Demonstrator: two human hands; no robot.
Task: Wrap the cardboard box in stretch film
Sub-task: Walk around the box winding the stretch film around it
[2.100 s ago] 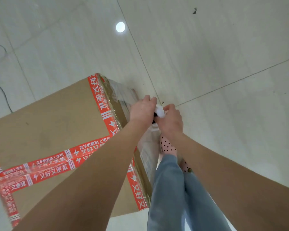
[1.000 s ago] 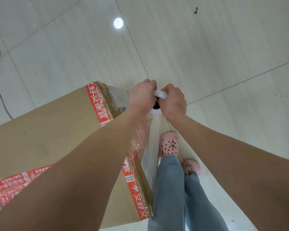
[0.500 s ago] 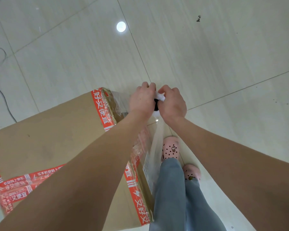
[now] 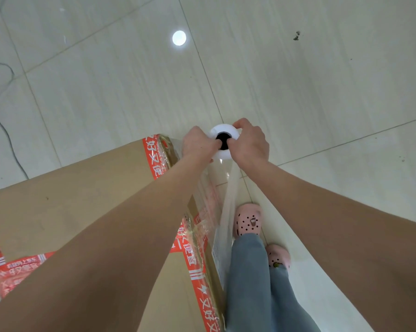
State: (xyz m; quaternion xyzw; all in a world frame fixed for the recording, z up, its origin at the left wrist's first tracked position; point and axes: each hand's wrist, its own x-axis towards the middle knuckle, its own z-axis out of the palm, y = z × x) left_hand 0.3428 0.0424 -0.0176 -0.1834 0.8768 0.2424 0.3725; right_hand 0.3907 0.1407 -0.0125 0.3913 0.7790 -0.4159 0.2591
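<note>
Box: we see one cardboard box standing on the tiled floor at lower left, top face towards us. Its left and near edges are cut off by the frame, and the left forearm covers much of the top.
Roll: one stretch film roll is held upright just past the box's far right corner. Only its white end and black core show; the body is hidden under the hands.
Film: a clear sheet runs from the roll back along the box's right side. We cannot make out where it ends.
Left hand: the left hand is curled round the roll's left side, gripping it.
Right hand: the right hand is clamped on the roll's right side.
Change: half a second ago the two hands nearly met over the roll and hid its end; now they sit further apart and the core shows openly.
Tape: we count two runs of red printed tape, one along the right edge and one across the top, wrinkled under film.
Feet: two pink shoes stand beside the box, below blue jeans.
Floor: one grey cable lies at far left, cut off by the frame; one round light reflection; one dark mark.
</note>
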